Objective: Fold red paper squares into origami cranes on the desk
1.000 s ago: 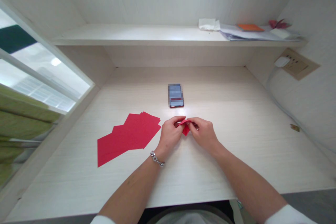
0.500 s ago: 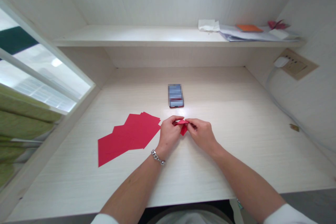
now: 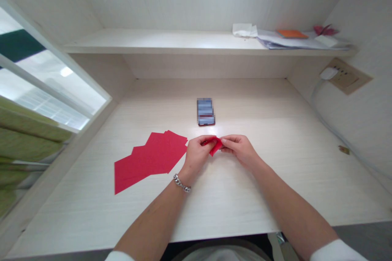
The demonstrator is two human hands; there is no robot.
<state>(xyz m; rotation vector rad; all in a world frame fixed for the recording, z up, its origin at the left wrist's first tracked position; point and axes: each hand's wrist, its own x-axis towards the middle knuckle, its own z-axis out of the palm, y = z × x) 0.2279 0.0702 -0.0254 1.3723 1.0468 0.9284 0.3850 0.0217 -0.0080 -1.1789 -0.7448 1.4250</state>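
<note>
A small piece of folded red paper (image 3: 216,147) is held up between my two hands over the desk. My left hand (image 3: 199,153) is closed on its left side, the thumb pressed against the paper. On the right side, the thumb and fingertips of my right hand (image 3: 240,149) pinch its edge. Part of the paper is hidden by my left fingers. Just left of my left hand, several flat red paper sheets (image 3: 153,155) lie overlapping in a fan. Beyond my hands a phone (image 3: 206,111) rests on the desk, its screen lit and blurred.
A shelf (image 3: 171,41) runs along the back, bearing crumpled white tissue (image 3: 245,30), papers (image 3: 269,40), an orange sheet (image 3: 292,34) and a reddish folded piece (image 3: 326,30). At the right wall, a white plug (image 3: 328,73) sits in a socket, its cable (image 3: 332,130) trailing down.
My right hand has shifted slightly right and its grip on the paper has changed. The red paper is turned, showing a more curved, raised shape. The sheets and phone stay in place.
</note>
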